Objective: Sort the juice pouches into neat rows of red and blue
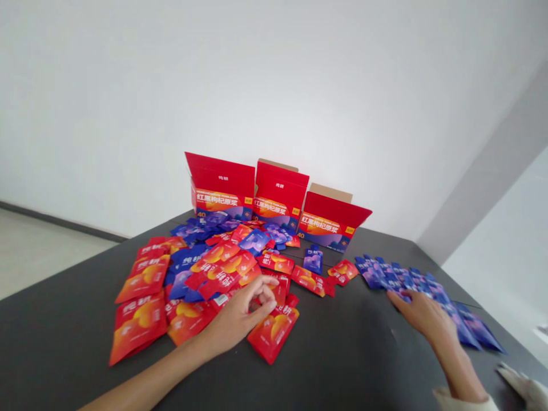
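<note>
Right of the unsorted red-and-blue pile (225, 271), blue pouches (432, 286) already lie in rows beside the right hand (422, 313), part-open, grip unclear; the left hand (244, 311) is half-curled, seemingly empty.

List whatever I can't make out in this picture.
All in the head view:
- Insides of the three red boxes: hidden by raised front flaps.
- Lower pouches in the mixed pile: covered by those on top.
- Whether the right hand grips a blue pouch: its own back hides this.
- Pale item: blurred, cut off by the lower-right corner.
</note>
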Demonstrator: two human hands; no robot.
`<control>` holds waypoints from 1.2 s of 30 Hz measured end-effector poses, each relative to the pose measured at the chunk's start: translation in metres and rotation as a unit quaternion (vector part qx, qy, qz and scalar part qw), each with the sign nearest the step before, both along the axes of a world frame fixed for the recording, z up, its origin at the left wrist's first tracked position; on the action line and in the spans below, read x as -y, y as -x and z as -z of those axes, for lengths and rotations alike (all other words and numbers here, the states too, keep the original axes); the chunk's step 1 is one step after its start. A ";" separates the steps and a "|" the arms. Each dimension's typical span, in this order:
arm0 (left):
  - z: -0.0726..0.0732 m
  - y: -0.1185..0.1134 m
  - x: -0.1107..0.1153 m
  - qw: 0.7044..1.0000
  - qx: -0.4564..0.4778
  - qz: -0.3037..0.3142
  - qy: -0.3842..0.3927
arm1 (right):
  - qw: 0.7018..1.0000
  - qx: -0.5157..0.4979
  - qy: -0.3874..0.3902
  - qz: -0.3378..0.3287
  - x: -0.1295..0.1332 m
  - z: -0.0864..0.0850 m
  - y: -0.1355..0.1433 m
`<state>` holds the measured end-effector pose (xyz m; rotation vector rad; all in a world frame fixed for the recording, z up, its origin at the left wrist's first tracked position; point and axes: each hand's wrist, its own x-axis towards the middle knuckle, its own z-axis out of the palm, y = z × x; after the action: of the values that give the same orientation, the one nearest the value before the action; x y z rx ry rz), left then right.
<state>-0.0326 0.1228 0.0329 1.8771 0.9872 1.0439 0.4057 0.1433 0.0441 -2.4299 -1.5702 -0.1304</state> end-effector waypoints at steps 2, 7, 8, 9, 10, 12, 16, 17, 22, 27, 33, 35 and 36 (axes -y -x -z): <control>0.002 0.000 -0.001 1.000 -0.002 -0.005 -0.002 | 0.999 0.030 -0.012 0.022 -0.012 0.012 0.017; 0.007 0.001 -0.004 1.000 -0.007 -0.008 -0.002 | 0.992 0.116 -0.058 0.000 -0.039 0.051 0.039; 0.008 0.001 -0.005 1.000 -0.007 -0.008 -0.003 | 0.989 0.131 -0.063 -0.014 -0.043 0.057 0.038; 0.008 0.001 -0.005 1.000 -0.006 -0.008 -0.005 | 0.987 0.145 -0.064 -0.025 -0.046 0.063 0.037; 0.008 0.001 -0.005 1.000 -0.006 -0.009 -0.007 | 0.985 0.156 -0.065 -0.030 -0.049 0.067 0.035; 0.008 0.002 -0.005 1.000 -0.006 -0.010 -0.013 | 0.983 0.169 -0.066 -0.028 -0.055 0.073 0.032; 0.007 0.002 -0.004 1.000 -0.009 -0.014 -0.015 | 0.982 0.167 -0.085 -0.039 -0.068 0.080 0.028; 0.007 0.002 -0.004 1.000 -0.010 -0.015 -0.014 | 0.980 0.167 -0.086 -0.058 -0.071 0.081 0.027; 0.005 0.002 -0.003 1.000 -0.013 -0.019 -0.011 | 0.983 0.146 -0.009 -0.110 -0.087 0.088 0.023; 0.003 0.003 -0.003 1.000 -0.015 -0.024 -0.010 | 0.991 0.125 0.006 -0.036 -0.091 0.091 0.023; 0.002 0.002 -0.002 0.999 -0.027 -0.020 -0.016 | 0.993 0.115 -0.003 0.014 -0.089 0.088 0.022; 0.002 0.002 -0.002 0.999 -0.033 -0.024 -0.019 | 0.991 0.128 -0.026 0.009 -0.086 0.084 0.022; 0.001 0.003 -0.002 0.999 -0.034 -0.028 -0.024 | 0.990 0.135 -0.047 0.006 -0.084 0.081 0.023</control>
<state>-0.0357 0.1248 0.0318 1.9447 1.0682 1.0496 0.3832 0.2276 -0.0369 -2.4298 -1.6143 -0.5444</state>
